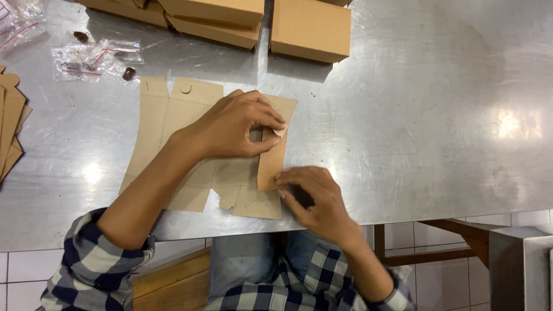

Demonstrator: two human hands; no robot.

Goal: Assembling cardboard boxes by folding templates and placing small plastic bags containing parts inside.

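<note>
A flat brown cardboard box blank (173, 124) lies unfolded on the steel table (432, 115) in front of me. My left hand (236, 124) presses down on its middle, fingers pinching the edge of a side flap (271, 164) that is folded up and over. My right hand (317, 198) rests at the lower end of that same flap, fingertips pushing against its fold. Both sleeves are blue and white plaid.
Several folded brown boxes (311, 29) stand along the far edge. Small clear plastic bags (95, 57) with dark bits lie at the far left. A stack of more flat blanks (10, 124) sits at the left edge. A wooden stool frame (443, 245) shows below the table.
</note>
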